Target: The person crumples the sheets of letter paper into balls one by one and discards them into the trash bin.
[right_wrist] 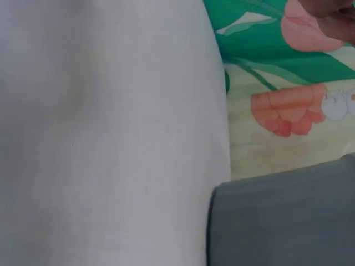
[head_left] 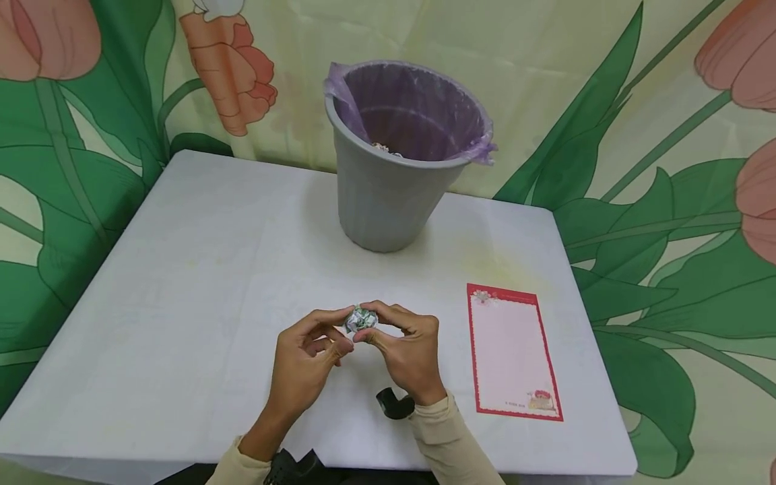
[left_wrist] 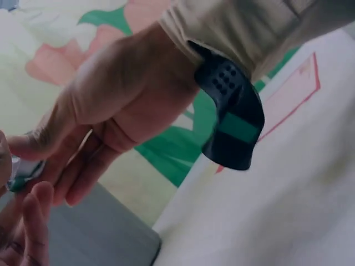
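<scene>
A small crumpled ball of white and green paper is held up over the near middle of the table, between both hands. My left hand pinches its left side with index finger and thumb, the other fingers loosely bent. My right hand grips the ball from the right between thumb and index finger. In the left wrist view, the crumpled paper ball shows partly at the left edge, behind fingers. Only a bit of a hand appears in the right wrist view's top corner.
A grey bin with a purple liner stands at the table's back, some crumpled scraps inside. On the right lies a red-bordered sheet. The white table backs onto a flower-printed curtain.
</scene>
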### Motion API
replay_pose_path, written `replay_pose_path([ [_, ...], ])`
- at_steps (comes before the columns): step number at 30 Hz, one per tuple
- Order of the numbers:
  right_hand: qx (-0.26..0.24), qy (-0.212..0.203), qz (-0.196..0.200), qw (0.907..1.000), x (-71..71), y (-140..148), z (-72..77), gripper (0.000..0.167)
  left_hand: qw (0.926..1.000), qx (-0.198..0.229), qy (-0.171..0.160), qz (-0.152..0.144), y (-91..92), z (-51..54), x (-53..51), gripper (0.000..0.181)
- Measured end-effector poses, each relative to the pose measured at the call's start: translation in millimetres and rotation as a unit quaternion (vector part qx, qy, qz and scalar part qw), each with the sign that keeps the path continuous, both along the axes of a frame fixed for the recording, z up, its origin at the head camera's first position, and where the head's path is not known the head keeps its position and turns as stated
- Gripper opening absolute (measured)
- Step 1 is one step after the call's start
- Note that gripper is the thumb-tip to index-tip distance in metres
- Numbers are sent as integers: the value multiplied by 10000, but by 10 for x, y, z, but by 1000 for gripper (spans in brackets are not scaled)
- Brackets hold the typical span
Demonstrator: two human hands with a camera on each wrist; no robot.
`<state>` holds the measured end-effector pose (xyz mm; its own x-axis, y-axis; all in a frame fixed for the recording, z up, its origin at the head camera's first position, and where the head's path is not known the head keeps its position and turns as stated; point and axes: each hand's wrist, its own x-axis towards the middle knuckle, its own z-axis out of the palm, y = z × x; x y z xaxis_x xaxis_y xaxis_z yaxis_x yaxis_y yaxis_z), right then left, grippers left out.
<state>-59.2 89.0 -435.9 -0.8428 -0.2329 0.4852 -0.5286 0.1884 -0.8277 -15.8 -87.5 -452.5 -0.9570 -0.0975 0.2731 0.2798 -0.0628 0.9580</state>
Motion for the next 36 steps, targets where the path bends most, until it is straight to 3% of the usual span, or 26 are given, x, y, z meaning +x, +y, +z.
replay_pose_path([
  [5,-117,-335,408,9985,16,-28,50,37,9996,92,166,211,-55,9,-44,34],
  [8,-90,-626,814,9947,11,-5,97,39,9997,162,117,167,-95,18,-56,28],
  [13,-7,-971,1168,9884,-29,76,142,43,9993,248,-240,-154,-136,43,-85,20],
  [20,-322,-1046,1216,9865,-90,137,146,43,9940,261,-758,-744,-152,59,-134,21],
  [22,-356,-1035,1098,9879,-97,141,146,41,9954,135,-676,-673,-142,53,-153,22],
  [27,-310,-1015,630,9924,-110,141,147,40,9990,-390,-119,-164,-111,39,-192,32],
  [32,-288,-1004,523,9932,-143,132,179,39,9951,-948,221,189,-117,97,-227,42],
  [36,-252,-988,539,9933,-182,128,231,40,9912,-1232,375,301,-137,154,-295,40],
])
